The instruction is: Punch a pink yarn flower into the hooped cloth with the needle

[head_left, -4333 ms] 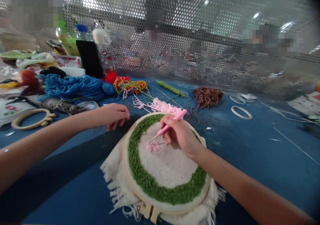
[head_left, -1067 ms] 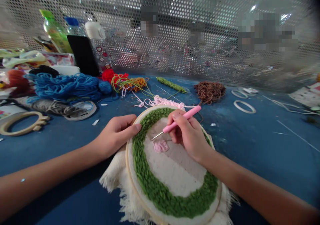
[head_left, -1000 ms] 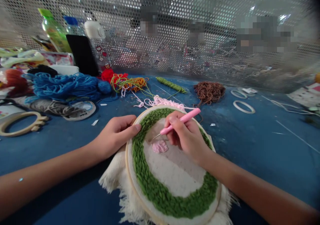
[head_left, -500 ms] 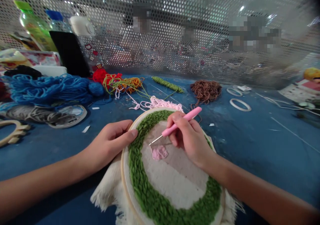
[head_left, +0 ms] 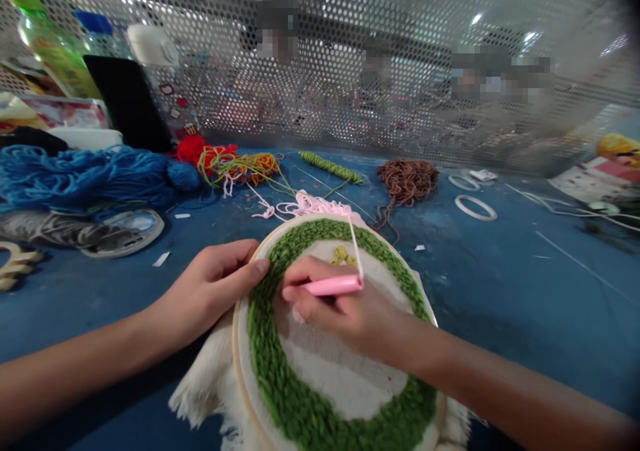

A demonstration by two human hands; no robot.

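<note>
My left hand [head_left: 220, 281] grips the left rim of a wooden embroidery hoop [head_left: 239, 351], thumb on top and the other fingers underneath. Stretched in the hoop is pale cloth [head_left: 350, 371] with a broad ring of green yarn loops [head_left: 295, 397]. In my right hand [head_left: 345, 311] is a pink punch needle [head_left: 335, 285], held low over the left inner part of the cloth. Its tip is hidden behind my fingers. A pale pink strand [head_left: 356, 244] runs from the handle's end to the far rim. A small yellow stitched patch [head_left: 344, 255] shows beyond my hand; the pink patch is mostly covered.
Pink yarn [head_left: 320, 204] lies just behind the hoop. Farther back are brown yarn [head_left: 407, 181], a green skein [head_left: 331, 168], red yarn [head_left: 191, 149] and blue yarn [head_left: 85, 174]. Bottles [head_left: 55, 51] and a black tablet-like slab [head_left: 127, 101] stand left, before a perforated metal screen [head_left: 325, 104].
My right hand has moved left and turned, bringing the punch needle down toward the cloth. The yellow patch has come into sight. My left hand keeps its hold; the view has shifted slightly.
</note>
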